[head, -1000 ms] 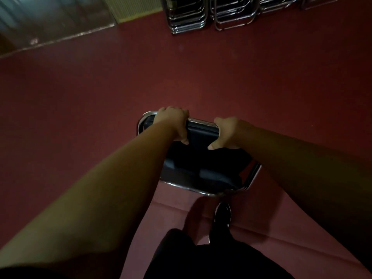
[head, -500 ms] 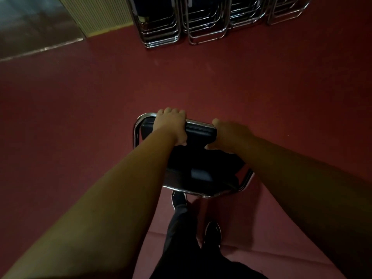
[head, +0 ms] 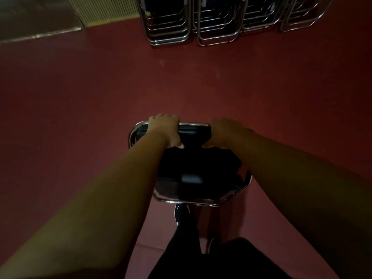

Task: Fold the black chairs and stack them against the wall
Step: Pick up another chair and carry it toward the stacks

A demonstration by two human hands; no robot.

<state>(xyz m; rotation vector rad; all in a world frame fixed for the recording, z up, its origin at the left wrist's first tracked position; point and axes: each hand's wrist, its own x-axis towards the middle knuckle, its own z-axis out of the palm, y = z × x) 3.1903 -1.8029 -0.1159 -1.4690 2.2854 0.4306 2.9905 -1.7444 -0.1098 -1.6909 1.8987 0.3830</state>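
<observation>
A folded black chair [head: 193, 170] with a chrome tube frame hangs in front of me, above the red floor. My left hand [head: 166, 129] grips its top edge on the left, fingers curled over the far side. My right hand [head: 223, 132] grips the same edge on the right, thumb on the near face. Several folded black chairs [head: 219, 19] with chrome frames stand in rows at the top of the view, well ahead of the carried chair.
Red carpet [head: 100, 93] spreads between me and the stacked chairs. A ribbed pale wall panel [head: 104, 9] and a shiny metal threshold strip [head: 40, 36] lie at the top left. My dark trousers and shoes [head: 182, 215] show below the chair.
The stacked chairs have slid down and grown larger in view as I walk toward them. Both hands keep the same hold on the chair.
</observation>
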